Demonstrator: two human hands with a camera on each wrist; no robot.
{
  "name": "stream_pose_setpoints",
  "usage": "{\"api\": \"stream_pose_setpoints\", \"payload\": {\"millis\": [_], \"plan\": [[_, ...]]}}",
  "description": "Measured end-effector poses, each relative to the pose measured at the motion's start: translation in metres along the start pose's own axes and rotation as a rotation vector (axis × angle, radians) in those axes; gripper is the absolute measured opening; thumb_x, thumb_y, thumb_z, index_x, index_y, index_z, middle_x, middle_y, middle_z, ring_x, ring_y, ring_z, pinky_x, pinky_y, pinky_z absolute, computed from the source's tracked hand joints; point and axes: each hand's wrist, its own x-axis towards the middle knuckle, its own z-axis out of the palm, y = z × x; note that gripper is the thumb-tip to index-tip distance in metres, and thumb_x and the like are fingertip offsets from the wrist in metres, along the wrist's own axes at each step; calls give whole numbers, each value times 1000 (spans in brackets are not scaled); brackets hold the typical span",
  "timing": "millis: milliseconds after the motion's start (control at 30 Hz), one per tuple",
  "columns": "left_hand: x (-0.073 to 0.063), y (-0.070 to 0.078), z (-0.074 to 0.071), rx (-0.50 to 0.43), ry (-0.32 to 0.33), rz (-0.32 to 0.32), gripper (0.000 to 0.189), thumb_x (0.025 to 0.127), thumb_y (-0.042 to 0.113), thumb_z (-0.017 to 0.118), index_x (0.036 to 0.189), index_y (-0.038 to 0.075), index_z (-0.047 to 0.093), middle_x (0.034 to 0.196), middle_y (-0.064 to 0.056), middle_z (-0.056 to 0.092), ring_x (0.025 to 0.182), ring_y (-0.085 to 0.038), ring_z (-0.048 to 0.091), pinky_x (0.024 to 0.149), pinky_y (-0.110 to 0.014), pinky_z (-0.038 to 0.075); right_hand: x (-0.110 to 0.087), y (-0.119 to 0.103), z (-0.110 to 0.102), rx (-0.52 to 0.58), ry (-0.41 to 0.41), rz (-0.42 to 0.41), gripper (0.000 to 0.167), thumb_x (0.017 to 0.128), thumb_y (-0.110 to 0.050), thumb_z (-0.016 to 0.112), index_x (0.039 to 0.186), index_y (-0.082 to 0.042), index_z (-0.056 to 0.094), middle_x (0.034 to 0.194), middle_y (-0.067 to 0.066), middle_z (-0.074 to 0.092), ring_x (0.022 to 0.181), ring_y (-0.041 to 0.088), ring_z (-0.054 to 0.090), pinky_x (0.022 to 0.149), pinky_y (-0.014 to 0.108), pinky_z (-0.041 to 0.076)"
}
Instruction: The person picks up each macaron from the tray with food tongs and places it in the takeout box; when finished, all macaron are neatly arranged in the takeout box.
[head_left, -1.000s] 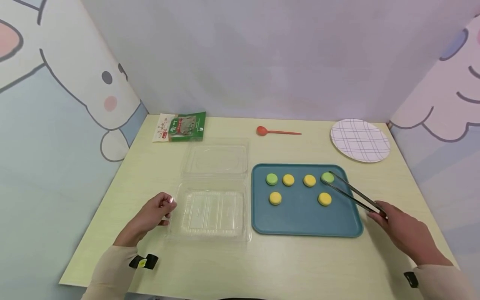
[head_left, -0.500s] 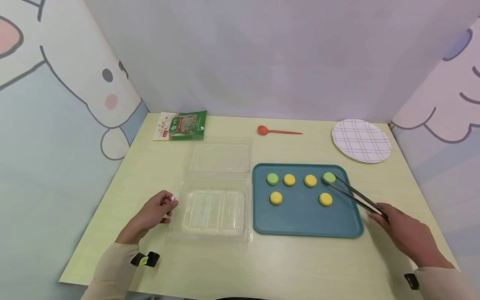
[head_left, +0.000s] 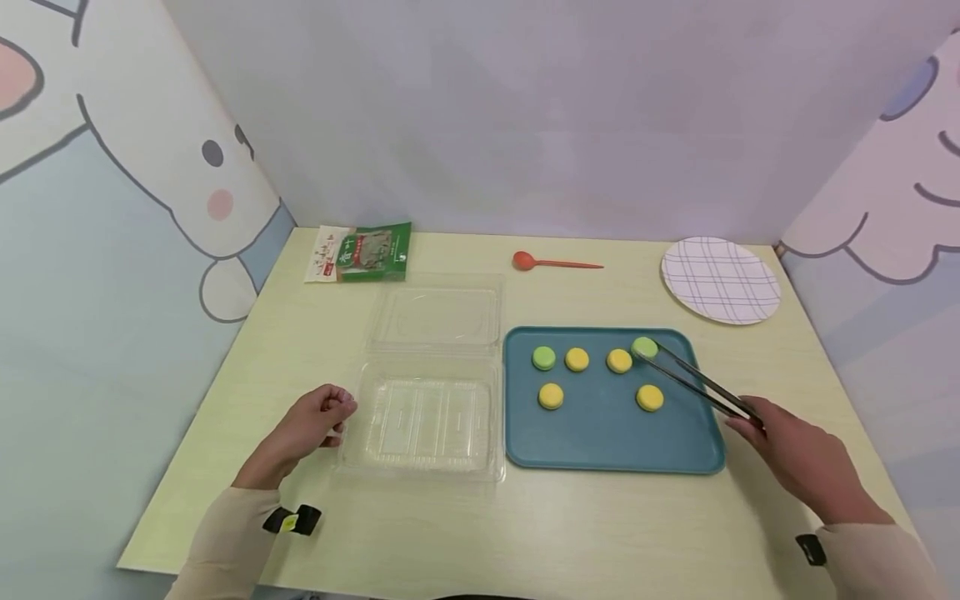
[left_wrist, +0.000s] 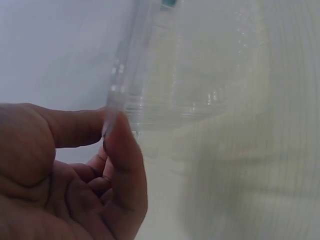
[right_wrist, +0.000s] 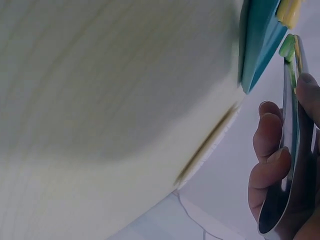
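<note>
My right hand (head_left: 806,458) grips metal tongs (head_left: 712,390) over the right side of a blue tray (head_left: 615,446). Between the tong tips is a green macaron (head_left: 643,347), seen also in the right wrist view, where the tong arms (right_wrist: 274,212) run through my fingers. Another green macaron (head_left: 543,358) and several yellow macarons (head_left: 577,360) lie on the tray. Left of it stands a clear plastic clamshell box (head_left: 427,421), its lid (head_left: 442,317) folded back. My left hand (head_left: 303,425) pinches the box's left rim between thumb and forefinger, as the left wrist view shows.
A red spoon (head_left: 558,264) lies behind the tray. At the back right is a plate with a checked pattern (head_left: 720,281). A green and white food packet (head_left: 360,253) lies at the back left. Walls enclose the table (head_left: 600,533) behind and at both sides.
The tongs have closed on the green macaron and moved it a little left and up from its place, near a yellow macaron. The left hand stays at the box rim.
</note>
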Motion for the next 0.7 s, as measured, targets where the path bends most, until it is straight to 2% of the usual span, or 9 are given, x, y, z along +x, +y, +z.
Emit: {"api": "stream_pose_setpoints", "payload": {"millis": [133,367,500,700], "plan": [[0,-1,0,-10,-1,9,34,106,19,54,128,-6,47,95,-13,56,80,-20,52,66,-32,53,8,-7,-1,-13,18,-38,24,98,-29,68,112,-13,58,86,3,68,58,18,58,44,41,40],[3,1,0,-6,-1,12,24,106,18,53,119,-2,47,88,-10,52,77,-20,51,67,-32,52,19,-22,-2,-28,6,-79,33,94,-27,73,117,-7,59,89,6,70,63,19,63,46,43,44],[3,1,0,-7,2,-1,25,105,17,54,118,-3,48,87,-8,52,77,-19,51,66,-31,52,25,-30,-3,-32,-10,-97,33,94,-25,73,117,-6,59,81,-3,65,60,12,56,46,40,43],[2,1,-1,4,-4,-8,34,106,17,54,131,-5,48,90,-9,53,77,-19,52,66,-30,52,33,-44,-3,-24,10,-148,31,92,-22,75,113,-6,59,71,-9,53,56,7,45,47,34,38]]}}
